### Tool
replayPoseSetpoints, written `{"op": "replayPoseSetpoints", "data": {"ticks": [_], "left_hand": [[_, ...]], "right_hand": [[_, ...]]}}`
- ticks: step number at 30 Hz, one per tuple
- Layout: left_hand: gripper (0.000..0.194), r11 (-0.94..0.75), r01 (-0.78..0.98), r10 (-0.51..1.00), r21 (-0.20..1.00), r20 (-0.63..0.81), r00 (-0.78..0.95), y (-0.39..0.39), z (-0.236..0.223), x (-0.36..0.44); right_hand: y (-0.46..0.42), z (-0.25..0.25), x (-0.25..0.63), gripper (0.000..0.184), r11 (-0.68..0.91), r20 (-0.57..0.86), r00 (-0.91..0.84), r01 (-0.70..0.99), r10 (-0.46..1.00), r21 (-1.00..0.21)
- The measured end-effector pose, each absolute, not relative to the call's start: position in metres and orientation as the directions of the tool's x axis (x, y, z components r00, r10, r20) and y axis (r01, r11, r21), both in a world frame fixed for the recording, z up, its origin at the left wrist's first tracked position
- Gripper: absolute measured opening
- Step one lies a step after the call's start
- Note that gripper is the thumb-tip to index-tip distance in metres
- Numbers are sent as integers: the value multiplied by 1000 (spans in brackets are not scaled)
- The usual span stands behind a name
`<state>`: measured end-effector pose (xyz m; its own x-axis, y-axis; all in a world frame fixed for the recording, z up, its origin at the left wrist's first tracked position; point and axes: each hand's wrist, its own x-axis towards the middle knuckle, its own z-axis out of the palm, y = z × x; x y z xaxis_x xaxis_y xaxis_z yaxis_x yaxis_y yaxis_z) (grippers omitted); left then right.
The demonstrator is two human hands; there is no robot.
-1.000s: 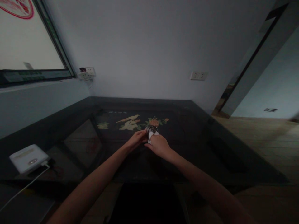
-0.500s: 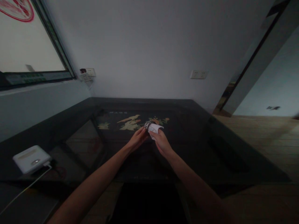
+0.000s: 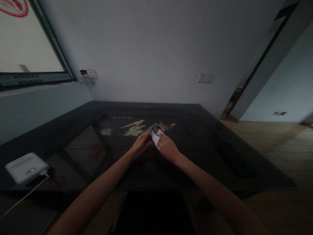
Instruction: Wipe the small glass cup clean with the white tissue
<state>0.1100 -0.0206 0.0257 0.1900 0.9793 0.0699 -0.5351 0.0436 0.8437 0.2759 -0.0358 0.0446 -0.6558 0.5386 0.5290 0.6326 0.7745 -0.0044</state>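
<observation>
A small, shiny metal loop [image 3: 150, 128], looking like a wristwatch, is held over the dark table, its details too small to make out. My left hand [image 3: 141, 143] grips it from the left with closed fingers. From the right, my right hand [image 3: 167, 145] is closed around a folded white tissue [image 3: 156, 139], which is pressed against the inside of the loop. The fingers partly hide both things.
The glossy black table [image 3: 195, 156] has a bird-and-flower picture [image 3: 134, 128] on its top. A white box-shaped device [image 3: 26, 167] with a cable sits at the left. A dark long object [image 3: 234, 160] lies at the right. Behind stands a wall with sockets [image 3: 206, 78].
My right hand has turned over and pushed the tissue into the loop, knuckles now facing up. The loop has tilted in my left hand. The whole view has shifted slightly.
</observation>
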Motion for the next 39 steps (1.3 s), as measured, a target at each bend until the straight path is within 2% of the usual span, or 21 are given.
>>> {"op": "replayPoseSetpoints", "data": {"ticks": [2,5,7,9,11,13,15,17,19,22,24,27,30,33,36,39], "left_hand": [[27,49,-533,980,845,63,190,-21,26,110],[27,25,-514,977,858,88,195,-21,24,110],[29,-19,-508,970,861,138,199,-22,21,112],[34,-59,-513,962,857,186,200,-24,19,114],[38,-81,-522,959,849,210,192,-25,19,116],[41,-94,-533,960,841,219,176,-26,20,117],[42,-111,-543,958,832,235,164,-27,22,118],[42,-127,-541,957,832,247,154,-27,25,119],[41,-142,-526,957,839,252,144,-26,27,118],[40,-153,-507,959,848,250,130,-26,30,117],[42,-147,-504,963,851,239,123,-26,31,116],[46,-109,-497,971,861,199,132,-25,31,115],[46,-65,-489,981,870,145,128,-24,29,113],[41,-20,-455,989,890,83,119,-24,26,111],[39,10,-439,989,898,56,137,-24,24,110],[40,-31,-466,980,884,119,162,-24,23,112]], "right_hand": [[-36,46,276,27,761,528,-644,649,554,-7],[-42,48,270,25,729,533,-587,679,610,-86],[-47,48,264,25,702,543,-518,683,660,-201],[-48,46,258,25,660,551,-410,640,727,-394],[-46,44,253,25,603,531,-296,496,794,-625],[-43,45,252,27,522,472,-227,283,852,-805],[-40,48,252,30,435,412,-196,95,890,-895],[-39,52,252,34,394,387,-194,-1,901,-919],[-40,55,252,36,434,423,-220,-2,879,-901],[-43,53,252,38,590,538,-275,160,797,-791],[-44,51,254,38,681,594,-334,331,732,-653],[-42,48,261,35,756,608,-470,529,639,-385],[-37,48,271,26,786,564,-603,602,564,-141],[-33,48,279,18,797,491,-702,604,516,26],[-35,45,279,18,781,492,-703,621,514,72],[-40,39,271,22,744,557,-606,668,568,-32]]}}
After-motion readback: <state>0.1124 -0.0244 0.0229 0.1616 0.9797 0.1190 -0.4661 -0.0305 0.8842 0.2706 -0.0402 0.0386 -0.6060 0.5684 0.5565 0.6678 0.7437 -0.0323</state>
